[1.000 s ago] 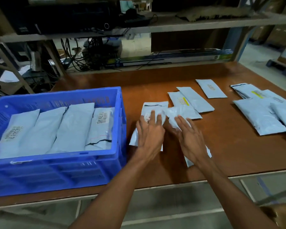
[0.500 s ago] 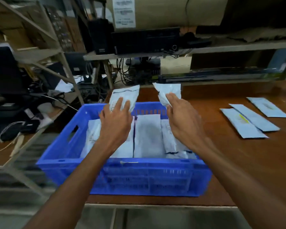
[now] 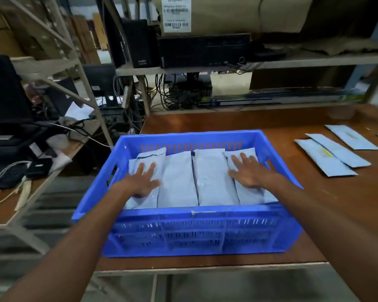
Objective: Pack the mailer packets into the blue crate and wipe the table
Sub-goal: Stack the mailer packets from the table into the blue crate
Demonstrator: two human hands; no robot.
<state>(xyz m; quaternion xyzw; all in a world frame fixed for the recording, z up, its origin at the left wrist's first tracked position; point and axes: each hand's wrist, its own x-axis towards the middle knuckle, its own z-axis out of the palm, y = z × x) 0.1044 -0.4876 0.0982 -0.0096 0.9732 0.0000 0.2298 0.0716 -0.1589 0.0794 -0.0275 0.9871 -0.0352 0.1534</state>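
- Blue slotted plastic crate [image 3: 205, 232]: stands on the brown wooden worktop [image 3: 314, 225] near its front left corner, at 6 o'clock in the view.
- Pale grey plastic mailer packets [image 3: 177, 179], in the crate: four show side by side, lying flat, long sides running 12 to 6 o'clock. How many lie beneath cannot be told.
- Left hand [image 3: 141, 183]: palm down on the packet at the crate's 9 o'clock side. Grip open, fingers straight and spread, pressing and holding nothing.
- Right hand [image 3: 249, 171]: palm down on the packet at the crate's 3 o'clock side. Grip open likewise, fingers fanned flat.
- Loose packets [image 3: 327, 158]: on the worktop at 3 o'clock of the crate, well apart from it. Two overlap, a third lies just beyond at 2 o'clock, and the corner of a fourth shows at the frame edge.
- Step in hand, as judged: flattening the outer two packets into the crate. Packing is partly done, and wiping has probably not begun, as no cloth is in view.
- Next move, as judged: lift both hands clear of the crate walls and reach toward 3 o'clock. The thin, slick film lies flat on the board, so a corner pinch or a slide is likely needed. The overlapping pair may come up together.
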